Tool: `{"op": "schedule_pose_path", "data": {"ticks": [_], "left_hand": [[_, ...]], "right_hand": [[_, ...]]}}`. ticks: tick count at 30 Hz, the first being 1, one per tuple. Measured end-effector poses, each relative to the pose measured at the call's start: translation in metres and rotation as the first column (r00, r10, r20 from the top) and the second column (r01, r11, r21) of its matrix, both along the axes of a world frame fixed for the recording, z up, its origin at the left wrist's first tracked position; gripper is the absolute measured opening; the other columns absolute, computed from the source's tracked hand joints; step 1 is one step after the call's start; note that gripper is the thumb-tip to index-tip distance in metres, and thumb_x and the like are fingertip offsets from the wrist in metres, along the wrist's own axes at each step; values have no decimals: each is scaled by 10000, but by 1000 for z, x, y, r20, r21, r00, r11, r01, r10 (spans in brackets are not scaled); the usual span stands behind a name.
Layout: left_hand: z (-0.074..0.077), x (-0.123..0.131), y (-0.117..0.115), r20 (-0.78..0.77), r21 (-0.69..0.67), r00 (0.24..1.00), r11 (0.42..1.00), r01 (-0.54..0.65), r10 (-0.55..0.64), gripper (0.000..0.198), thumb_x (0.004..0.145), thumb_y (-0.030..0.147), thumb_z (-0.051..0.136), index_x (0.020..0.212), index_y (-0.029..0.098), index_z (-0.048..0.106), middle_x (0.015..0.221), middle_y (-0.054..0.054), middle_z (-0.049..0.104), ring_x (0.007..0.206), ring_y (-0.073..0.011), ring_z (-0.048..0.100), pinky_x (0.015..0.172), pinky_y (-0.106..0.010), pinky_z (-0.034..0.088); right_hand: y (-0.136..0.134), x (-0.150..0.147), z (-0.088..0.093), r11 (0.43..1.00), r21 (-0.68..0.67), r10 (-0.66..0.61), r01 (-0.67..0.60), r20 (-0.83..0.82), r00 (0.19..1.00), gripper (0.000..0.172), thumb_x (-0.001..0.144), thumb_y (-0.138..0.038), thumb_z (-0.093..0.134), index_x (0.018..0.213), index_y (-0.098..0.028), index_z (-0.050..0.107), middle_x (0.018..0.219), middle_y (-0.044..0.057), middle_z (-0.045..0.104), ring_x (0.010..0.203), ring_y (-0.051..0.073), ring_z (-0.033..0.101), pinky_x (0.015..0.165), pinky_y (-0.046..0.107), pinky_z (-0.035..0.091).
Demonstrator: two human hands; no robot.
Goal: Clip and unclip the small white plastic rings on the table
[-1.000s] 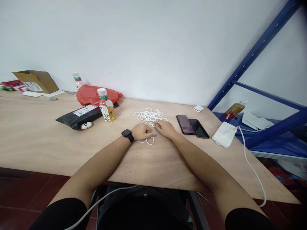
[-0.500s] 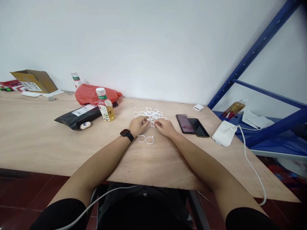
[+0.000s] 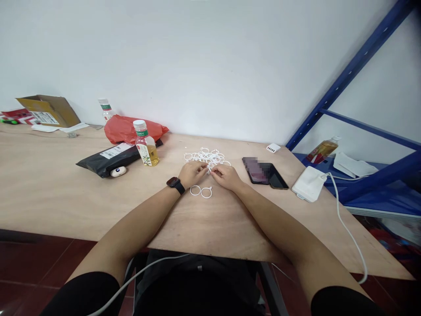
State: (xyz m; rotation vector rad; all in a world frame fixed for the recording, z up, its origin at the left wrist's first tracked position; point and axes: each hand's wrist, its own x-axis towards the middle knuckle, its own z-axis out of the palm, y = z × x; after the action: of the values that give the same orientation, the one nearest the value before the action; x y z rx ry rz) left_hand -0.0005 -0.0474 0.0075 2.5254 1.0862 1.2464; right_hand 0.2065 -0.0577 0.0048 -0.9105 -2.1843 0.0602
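Observation:
A pile of white plastic rings [image 3: 206,156] lies on the wooden table [image 3: 66,188]. My left hand [image 3: 191,174], with a black watch on its wrist, and my right hand [image 3: 226,176] meet at the near edge of the pile. Both have their fingertips pinched on a white ring between them. Two linked rings [image 3: 201,191] lie flat on the table just in front of my hands.
Two dark phones [image 3: 265,172] lie right of the pile, then a white power bank [image 3: 309,184] with a cable. A small juice bottle [image 3: 145,144], a black mailer bag [image 3: 108,159], a red bag [image 3: 126,129] and a cardboard box [image 3: 48,110] stand to the left. A blue shelf frame [image 3: 362,131] rises at right.
My left hand lifted off the two linked rings, leaving them on the table, and moved forward to the pile's edge. There it joined my right hand on a ring.

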Motion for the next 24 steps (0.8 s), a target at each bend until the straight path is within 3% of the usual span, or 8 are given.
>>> {"op": "schedule_pose_path", "data": {"ticks": [7, 11, 19, 24], "left_hand": [[2, 0, 0, -53, 51, 997, 997, 56, -54, 228, 940, 328, 533, 920, 168, 694, 770, -42, 693, 702, -151, 613, 722, -299, 476], [2, 0, -1, -97, 84, 991, 992, 95, -87, 275, 960, 364, 506, 930, 174, 703, 819, -60, 711, 752, -165, 628, 737, -305, 476], [1, -3, 2, -154, 164, 983, 978, 129, -104, 264, 970, 337, 482, 926, 173, 685, 861, -79, 706, 825, -195, 630, 787, -337, 469], [8, -1, -2, -52, 133, 995, 986, 96, -90, 214, 960, 322, 471, 936, 179, 628, 928, -85, 689, 904, -208, 615, 839, -369, 469]], "right_hand": [[0, -1, 0, 999, 18, -42, 43, -73, 996, 213, 915, -351, 570, 1033, -206, 671, 847, 44, 722, 706, 153, 642, 708, 276, 483], [-2, -1, 3, 1000, 14, 6, -5, -41, 999, 216, 954, -340, 517, 1020, -211, 677, 916, 55, 732, 812, 171, 664, 760, 286, 486], [-7, -2, 9, 995, -85, 56, -56, -6, 998, 262, 984, -340, 439, 987, -212, 667, 902, 53, 708, 831, 175, 635, 769, 289, 470], [-2, -1, 6, 981, -190, -48, 37, -53, 997, 251, 964, -353, 482, 1117, -222, 632, 882, 22, 705, 776, 161, 638, 746, 270, 466]]}}
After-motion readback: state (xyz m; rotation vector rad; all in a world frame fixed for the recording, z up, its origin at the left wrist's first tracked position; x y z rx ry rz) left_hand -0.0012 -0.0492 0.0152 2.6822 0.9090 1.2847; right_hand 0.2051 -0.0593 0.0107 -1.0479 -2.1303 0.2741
